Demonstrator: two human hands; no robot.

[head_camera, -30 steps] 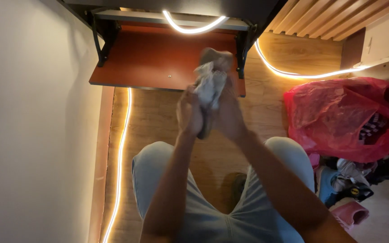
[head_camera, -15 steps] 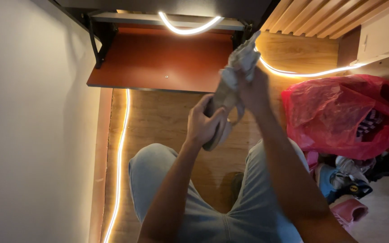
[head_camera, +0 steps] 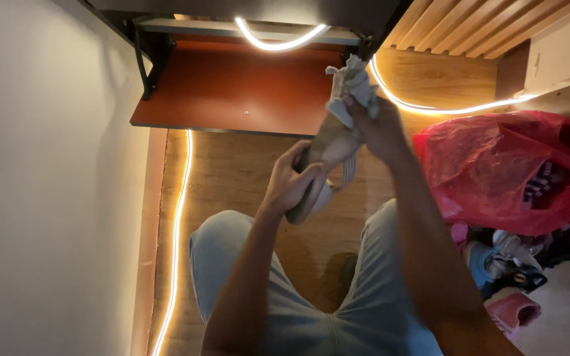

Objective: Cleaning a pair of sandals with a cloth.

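My left hand (head_camera: 289,179) grips a grey shoe (head_camera: 324,155) by its lower end, sole turned toward me, held up over my knees. My right hand (head_camera: 380,128) is closed on a crumpled pale grey cloth (head_camera: 349,86) and presses it against the shoe's upper end. Both arms reach forward above my lap, in light blue trousers (head_camera: 371,316).
A reddish-brown shelf (head_camera: 232,99) with a glowing light strip (head_camera: 278,41) hangs ahead under a dark frame. A white wall (head_camera: 41,198) runs along the left. A red plastic bag (head_camera: 503,171) lies right, with several shoes (head_camera: 509,264) below it on the wooden floor.
The hands were together around the cloth and shoe; now my right hand has slid up and right with the cloth, while my left hand holds the shoe's lower end.
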